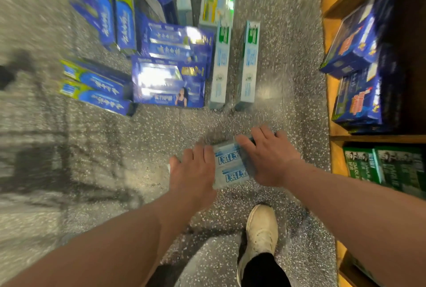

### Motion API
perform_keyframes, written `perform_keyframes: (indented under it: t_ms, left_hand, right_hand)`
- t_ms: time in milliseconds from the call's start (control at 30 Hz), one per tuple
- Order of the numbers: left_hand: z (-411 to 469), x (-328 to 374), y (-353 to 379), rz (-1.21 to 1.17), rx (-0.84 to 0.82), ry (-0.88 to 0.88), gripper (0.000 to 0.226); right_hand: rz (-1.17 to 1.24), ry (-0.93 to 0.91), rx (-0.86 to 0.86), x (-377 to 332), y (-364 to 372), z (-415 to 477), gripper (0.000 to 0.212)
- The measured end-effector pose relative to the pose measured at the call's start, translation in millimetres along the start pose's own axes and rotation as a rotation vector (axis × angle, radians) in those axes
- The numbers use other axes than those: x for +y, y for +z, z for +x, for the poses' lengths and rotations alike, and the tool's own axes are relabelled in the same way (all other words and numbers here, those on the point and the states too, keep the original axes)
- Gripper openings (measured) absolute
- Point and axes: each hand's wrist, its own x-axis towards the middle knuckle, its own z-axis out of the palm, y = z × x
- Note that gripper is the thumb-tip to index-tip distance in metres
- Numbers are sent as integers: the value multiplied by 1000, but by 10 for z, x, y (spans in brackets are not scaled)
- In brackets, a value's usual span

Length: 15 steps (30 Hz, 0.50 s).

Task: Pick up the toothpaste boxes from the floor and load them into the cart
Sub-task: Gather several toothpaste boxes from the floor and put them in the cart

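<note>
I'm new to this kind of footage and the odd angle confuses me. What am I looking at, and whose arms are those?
There is no machine here: a person wears a wide-angle camera on their head, looking down, so the arms are their own. The left hand and right hand press on either side of a pale blue toothpaste box with white lettering, low over the speckled grey floor. Whether it is lifted yet is unclear. Further ahead, dark blue toothpaste boxes and light blue upright boxes remain on the floor. A wooden shelf with more boxes stands to the right. The person's cream shoe shows below. The picture is motion-blurred.
</note>
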Motion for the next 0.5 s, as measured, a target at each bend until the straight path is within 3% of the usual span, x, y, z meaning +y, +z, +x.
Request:
perform_keyframes:
  t_ms: [100,167,400,500]
  left_hand:
    - [-474,-181,-993,50,30,25,87]
    - [-849,-305,-1687,92,70,27,83]
    - [-2529,-634,-4003,253,146,-1,86]
    - [-3267,-765,-4680,256,215,-42,78]
  right_hand:
    - [-9,17,174,-124,-956,-368,47]
    - [20,-15,261,-225,-1625,-648,45]
    - [-14,-139,289,-811,-3844,-1792,118]
    - [-78,-163,372,-1159,-4664,-2237,119]
